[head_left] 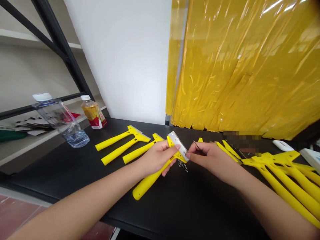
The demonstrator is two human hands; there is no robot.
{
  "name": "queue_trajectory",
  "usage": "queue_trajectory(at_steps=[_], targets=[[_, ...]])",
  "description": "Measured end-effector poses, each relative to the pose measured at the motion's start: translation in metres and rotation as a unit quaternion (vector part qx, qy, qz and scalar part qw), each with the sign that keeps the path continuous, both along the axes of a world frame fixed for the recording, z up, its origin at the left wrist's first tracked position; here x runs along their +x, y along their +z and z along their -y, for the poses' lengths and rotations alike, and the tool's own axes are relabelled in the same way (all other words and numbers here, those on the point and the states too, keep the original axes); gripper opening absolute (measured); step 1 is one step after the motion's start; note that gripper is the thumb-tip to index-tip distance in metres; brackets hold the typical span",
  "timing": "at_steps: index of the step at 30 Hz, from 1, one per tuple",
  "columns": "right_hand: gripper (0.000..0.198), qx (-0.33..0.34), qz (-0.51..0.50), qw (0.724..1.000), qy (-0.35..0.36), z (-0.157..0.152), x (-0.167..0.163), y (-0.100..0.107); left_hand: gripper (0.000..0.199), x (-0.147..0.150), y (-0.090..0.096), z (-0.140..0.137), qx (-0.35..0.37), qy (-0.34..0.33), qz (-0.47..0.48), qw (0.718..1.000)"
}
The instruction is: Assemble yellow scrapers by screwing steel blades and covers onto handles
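My left hand (160,155) is closed around a yellow scraper (152,181), its handle slanting down to the left and its head raised. The thumb presses a silver metal plate (176,138) against the scraper's head. At the plate's lower right corner, my right hand (206,153) is pinched shut, the fingertips touching or almost touching it. A thin dark rod (197,145) sticks out from those fingers; whatever sits at their tips is too small to make out. Small screws (183,165) lie loose on the black table just below the scraper's head.
Several yellow scrapers (120,150) lie left on the black table (160,213), and more yellow scrapers (282,170) are heaped at right. A clear bottle (75,133) and a drink bottle (93,113) stand at back left. Yellow wrapped sheeting (237,73) rises behind.
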State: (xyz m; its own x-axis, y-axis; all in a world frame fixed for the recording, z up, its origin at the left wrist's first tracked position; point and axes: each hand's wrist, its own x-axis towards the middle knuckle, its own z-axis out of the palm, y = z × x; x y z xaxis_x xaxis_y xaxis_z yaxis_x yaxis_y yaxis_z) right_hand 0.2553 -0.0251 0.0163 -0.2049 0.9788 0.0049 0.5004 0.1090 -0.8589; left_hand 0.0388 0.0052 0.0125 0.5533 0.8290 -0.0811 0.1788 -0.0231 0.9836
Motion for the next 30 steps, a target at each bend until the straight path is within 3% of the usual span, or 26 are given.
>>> queue_trajectory(at_steps=[6, 17, 30], targets=[[0.026, 0.005, -0.092, 0.996, 0.010, 0.001, -0.008, -0.006, 0.044, -0.001, -0.001, 0.002, 0.018, -0.030, -0.011, 0.999], [0.026, 0.026, -0.002, 1.000, 0.012, 0.000, -0.002, -0.007, 0.042, -0.001, -0.004, 0.000, 0.018, -0.040, -0.022, 0.999], [0.028, -0.003, -0.063, 0.998, 0.029, -0.001, -0.005, -0.010, 0.042, -0.002, -0.005, 0.000, 0.023, -0.052, -0.017, 0.998]])
